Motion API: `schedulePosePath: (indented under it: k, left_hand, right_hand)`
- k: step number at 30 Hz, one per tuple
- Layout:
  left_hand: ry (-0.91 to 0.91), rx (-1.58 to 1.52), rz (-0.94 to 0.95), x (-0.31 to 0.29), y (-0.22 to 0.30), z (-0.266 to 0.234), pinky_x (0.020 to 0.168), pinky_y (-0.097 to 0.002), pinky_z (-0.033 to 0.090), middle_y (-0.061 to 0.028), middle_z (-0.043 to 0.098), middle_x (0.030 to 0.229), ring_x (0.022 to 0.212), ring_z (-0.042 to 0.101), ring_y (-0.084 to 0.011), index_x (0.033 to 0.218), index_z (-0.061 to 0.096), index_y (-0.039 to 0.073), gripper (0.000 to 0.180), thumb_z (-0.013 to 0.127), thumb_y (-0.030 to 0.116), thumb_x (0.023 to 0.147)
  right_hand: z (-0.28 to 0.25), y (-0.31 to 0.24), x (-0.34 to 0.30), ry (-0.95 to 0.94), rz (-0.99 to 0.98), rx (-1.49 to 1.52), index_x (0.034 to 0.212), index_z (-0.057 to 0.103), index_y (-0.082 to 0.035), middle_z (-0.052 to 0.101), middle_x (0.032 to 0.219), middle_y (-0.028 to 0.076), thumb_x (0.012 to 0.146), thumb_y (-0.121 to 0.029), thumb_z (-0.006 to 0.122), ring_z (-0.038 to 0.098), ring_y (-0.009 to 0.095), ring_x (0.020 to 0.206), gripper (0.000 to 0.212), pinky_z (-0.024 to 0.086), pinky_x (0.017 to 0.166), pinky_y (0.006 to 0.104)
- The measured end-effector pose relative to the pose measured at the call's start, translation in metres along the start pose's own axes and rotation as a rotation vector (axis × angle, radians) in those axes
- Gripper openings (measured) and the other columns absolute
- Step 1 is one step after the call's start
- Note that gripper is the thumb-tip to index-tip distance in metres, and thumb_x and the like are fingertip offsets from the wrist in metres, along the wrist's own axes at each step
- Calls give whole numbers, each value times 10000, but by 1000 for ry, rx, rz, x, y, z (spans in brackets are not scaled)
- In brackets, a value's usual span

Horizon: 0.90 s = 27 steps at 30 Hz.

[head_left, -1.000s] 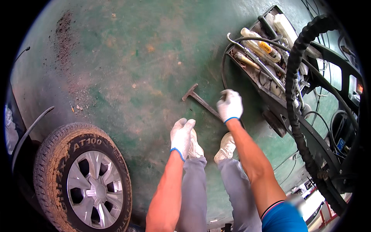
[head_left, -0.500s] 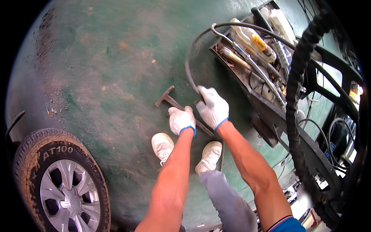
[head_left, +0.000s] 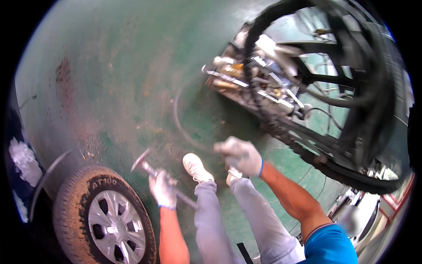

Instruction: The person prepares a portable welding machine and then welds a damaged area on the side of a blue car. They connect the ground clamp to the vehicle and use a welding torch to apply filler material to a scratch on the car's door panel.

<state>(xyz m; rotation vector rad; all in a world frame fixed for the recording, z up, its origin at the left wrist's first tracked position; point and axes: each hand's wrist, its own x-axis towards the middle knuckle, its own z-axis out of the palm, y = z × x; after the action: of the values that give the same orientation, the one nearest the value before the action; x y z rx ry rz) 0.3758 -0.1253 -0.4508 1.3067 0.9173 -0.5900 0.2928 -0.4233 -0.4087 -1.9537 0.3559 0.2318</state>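
My left hand (head_left: 163, 189), in a white knit glove with a blue cuff, is closed round the handle of a hammer (head_left: 186, 199). The hammer's metal head points up and left, and its handle end reaches past my left knee. My right hand (head_left: 241, 156), gloved alike, grips a thin dark hose (head_left: 176, 110) that arcs leftward and up toward a tool box. Motion blurs both hands and the hose. Below and left of the hammer is a wheel (head_left: 115, 226) with silver spokes and a mud-crusted tyre.
Beyond my right hand, the metal tool box (head_left: 237, 97) holds several tools and bottles. Over it stands a black frame wrapped by a thick ribbed hose (head_left: 303, 160). My shoes (head_left: 195, 168) stand on the green floor (head_left: 136, 75). A dark curved edge (head_left: 48, 176) lies left of the wheel.
My left hand has carried the hammer left toward the wheel. My right hand has come lower, still holding the hose. The view has shifted, bringing the ribbed hose and frame further in.
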Motion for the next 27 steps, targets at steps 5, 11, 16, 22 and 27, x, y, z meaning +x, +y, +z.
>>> schedulePosePath:
  k: [5,11,16,22,27]
  left_hand:
    - [66,323,70,-96,55,-103,407,-280,379,24,425,659,478,408,-96,970,498,139,114,552,111,874]
    - [197,450,-124,-180,72,-169,364,-303,391,6,422,591,402,407,-130,908,465,146,101,521,102,836]
    - [-59,265,-373,-163,68,-229,380,-366,256,33,327,502,367,316,-167,612,373,208,398,417,467,910]
    - [-13,252,-143,-209,105,-84,435,-343,430,-8,466,625,452,451,-138,845,499,116,109,604,137,866]
    - [-196,176,-33,-285,153,-13,501,-339,495,-24,549,712,513,508,-133,931,560,114,112,650,103,865]
  right_hand:
    - [-113,-141,-144,-157,285,-286,1154,719,-205,676,934,85,821,-142,636,681,278,855,350,562,732,389]
    - [-285,-352,-269,101,773,-69,1012,753,8,681,713,99,690,35,628,676,181,539,346,550,491,313]
    - [-359,-455,-306,34,664,-19,915,763,22,676,661,110,711,8,711,657,168,491,211,527,437,299]
    - [-265,-346,-216,-366,605,-97,1101,725,-101,678,719,119,885,-257,634,677,175,587,283,539,630,350]
    - [-154,-259,-165,-350,523,-226,1002,722,-106,720,753,86,886,-259,563,710,234,664,249,559,690,378]
